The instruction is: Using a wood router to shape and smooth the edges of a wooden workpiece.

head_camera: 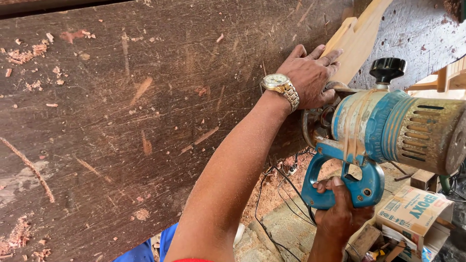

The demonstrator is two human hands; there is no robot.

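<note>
The left hand presses flat on the pale wood piece at one o'clock, right beside the blue power tool the right hand grips, so a slip could cut fingers.

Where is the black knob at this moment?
In the head view the black knob is at upper right, on top of the blue power tool, just right of the left hand and the pale wood piece.

Rough dark wooden bench, pale wood piece
</note>
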